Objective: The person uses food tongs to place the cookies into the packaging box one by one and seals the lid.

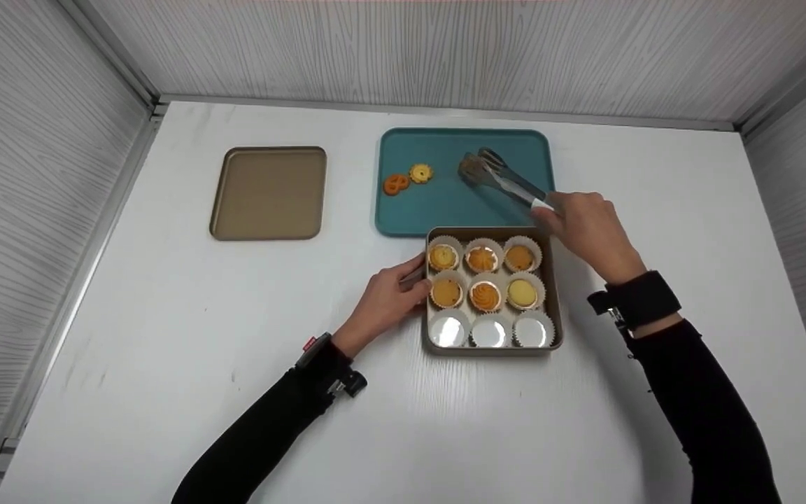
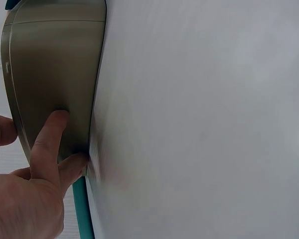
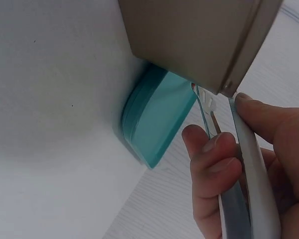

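Note:
My right hand [image 1: 588, 227] grips metal tongs [image 1: 515, 185] by their arms, fingers and thumb on opposite sides in the right wrist view. The tips of the tongs are over the teal tray [image 1: 445, 213], with a brownish patch at one tip; I cannot tell whether a cookie is between them. Against the left wall of a deep tin [image 1: 488, 351], the fingertips of my left hand [image 1: 387, 301] rest, fingers extended. Paper cups line the tin in rows. Cookies [image 1: 485, 297] fill the far and middle rows, while the near-row cups [image 1: 492, 330] hold nothing.
A pretzel-shaped cookie [image 1: 396, 184] and a round flower-edged cookie [image 1: 421, 173] lie on the left part of the teal tray. Farther left is a shallow gold-brown tray [image 1: 270, 196]. Grey wood-grain panels [image 1: 410, 56] border the white table [image 1: 165, 315].

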{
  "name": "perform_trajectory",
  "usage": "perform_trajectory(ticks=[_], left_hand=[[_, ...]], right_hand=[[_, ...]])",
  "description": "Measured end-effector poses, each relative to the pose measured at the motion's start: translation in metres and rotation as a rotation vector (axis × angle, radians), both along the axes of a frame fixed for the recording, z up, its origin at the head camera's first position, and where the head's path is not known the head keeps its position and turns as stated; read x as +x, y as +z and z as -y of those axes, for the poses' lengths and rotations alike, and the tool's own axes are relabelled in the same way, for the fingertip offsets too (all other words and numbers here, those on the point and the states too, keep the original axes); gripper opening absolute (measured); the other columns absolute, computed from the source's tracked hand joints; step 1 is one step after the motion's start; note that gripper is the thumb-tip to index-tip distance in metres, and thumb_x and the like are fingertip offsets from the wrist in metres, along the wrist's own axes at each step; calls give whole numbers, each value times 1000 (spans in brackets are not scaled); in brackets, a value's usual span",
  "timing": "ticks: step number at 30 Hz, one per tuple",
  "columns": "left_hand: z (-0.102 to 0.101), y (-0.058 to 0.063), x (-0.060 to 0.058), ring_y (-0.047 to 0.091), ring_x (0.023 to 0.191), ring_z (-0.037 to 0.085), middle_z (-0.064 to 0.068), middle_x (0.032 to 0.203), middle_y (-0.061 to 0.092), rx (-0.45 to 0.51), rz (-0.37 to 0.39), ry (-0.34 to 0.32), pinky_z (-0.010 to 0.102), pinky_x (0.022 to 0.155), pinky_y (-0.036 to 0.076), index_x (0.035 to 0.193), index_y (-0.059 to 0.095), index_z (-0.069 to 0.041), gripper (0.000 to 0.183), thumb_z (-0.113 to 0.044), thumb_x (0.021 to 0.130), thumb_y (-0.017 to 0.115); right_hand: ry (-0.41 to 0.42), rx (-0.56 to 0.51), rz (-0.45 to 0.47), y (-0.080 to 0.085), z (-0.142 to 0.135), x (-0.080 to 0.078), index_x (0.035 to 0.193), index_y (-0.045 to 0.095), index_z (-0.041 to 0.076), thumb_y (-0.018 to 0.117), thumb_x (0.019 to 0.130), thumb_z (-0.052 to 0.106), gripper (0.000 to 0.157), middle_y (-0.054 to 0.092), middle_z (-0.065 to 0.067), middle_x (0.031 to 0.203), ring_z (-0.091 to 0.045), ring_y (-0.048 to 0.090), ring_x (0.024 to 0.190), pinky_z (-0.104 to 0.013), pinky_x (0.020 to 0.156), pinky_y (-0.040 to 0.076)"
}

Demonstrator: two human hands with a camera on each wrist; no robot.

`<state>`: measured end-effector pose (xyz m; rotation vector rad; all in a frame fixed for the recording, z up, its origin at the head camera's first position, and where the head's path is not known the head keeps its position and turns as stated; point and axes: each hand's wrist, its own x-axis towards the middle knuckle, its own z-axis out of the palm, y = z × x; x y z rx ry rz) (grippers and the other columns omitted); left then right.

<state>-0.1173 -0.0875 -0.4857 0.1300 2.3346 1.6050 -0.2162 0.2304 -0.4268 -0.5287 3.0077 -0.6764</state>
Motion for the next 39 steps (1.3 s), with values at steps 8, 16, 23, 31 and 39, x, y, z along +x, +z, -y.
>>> perform_trajectory(ticks=[8, 16, 23, 31, 39], left_hand=[[0, 1, 0, 60, 130, 19, 11, 151, 54, 12, 2, -8, 31, 101, 53, 157, 43, -7, 60, -23, 102, 63], [0, 1, 0, 60, 130, 20, 12, 151, 54, 60, 23, -15, 29, 97, 55, 157, 42, -5, 61, -21, 102, 62], [0, 1, 0, 62, 128, 20, 12, 150, 54, 65, 40, -5, 29, 89, 59, 158, 42, -7, 61, -21, 102, 62], [-2, 0, 0, 62, 128, 21, 12, 150, 55, 76, 41, -6, 30, 93, 57, 157, 42, -7, 61, -20, 101, 62], [1, -1, -1, 62, 128, 20, 12, 152, 53, -7, -15, -11, 32, 106, 49, 157, 44, -8, 61, -26, 101, 60]], right_hand=[[30, -2, -63, 5, -12, 13, 89, 66, 2, 63, 105, 28, 31, 55, -6, 64, -21, 44, 58, -33, 51, 32], [43, -4, -93, 5, -23, 36, 94, 65, 5, 63, 105, 30, 27, 49, -4, 65, -21, 43, 60, -33, 53, 31], [69, -7, -184, 1, -26, 61, 103, 68, 4, 68, 102, 28, 24, 50, -4, 65, -20, 43, 60, -32, 52, 31], [106, -64, -244, 4, -35, 92, 122, 71, 2, 74, 98, 20, 31, 58, -3, 72, -15, 43, 60, -28, 51, 35], [168, -89, -223, 7, -42, 117, 123, 73, 8, 77, 95, 17, 30, 54, 5, 72, -9, 42, 61, -21, 52, 34]])
